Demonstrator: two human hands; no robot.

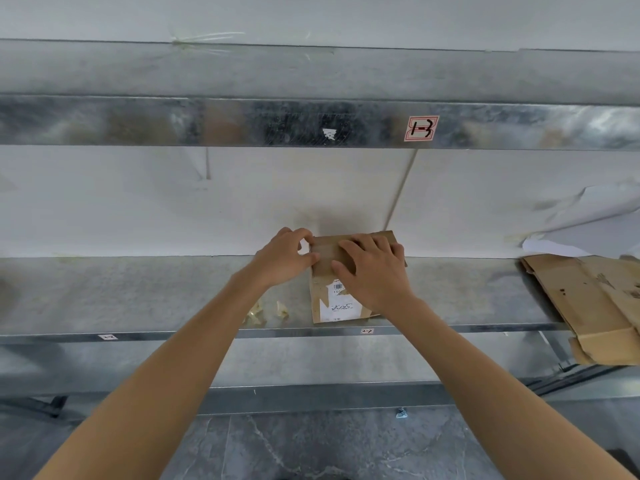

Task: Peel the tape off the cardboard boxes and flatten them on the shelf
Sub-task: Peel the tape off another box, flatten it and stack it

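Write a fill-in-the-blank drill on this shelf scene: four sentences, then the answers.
1. The right hand rests on top of the cardboard box, which stands on the metal ____.
2. The left hand pinches the box's top ____ corner.
3. The flattened cardboard lies to the box's ____.
4. The red-framed label on the upper beam reads ____.
Missing words: shelf; left; right; 1-3.

- Light: even, diffuse, fairly bright.
- Shadow: soft smudge on wall (322, 213) behind cardboard box (332, 303).
- Glare: mottled sheen on upper beam (242, 123).
- Edges: wide-angle bowing, slight softness.
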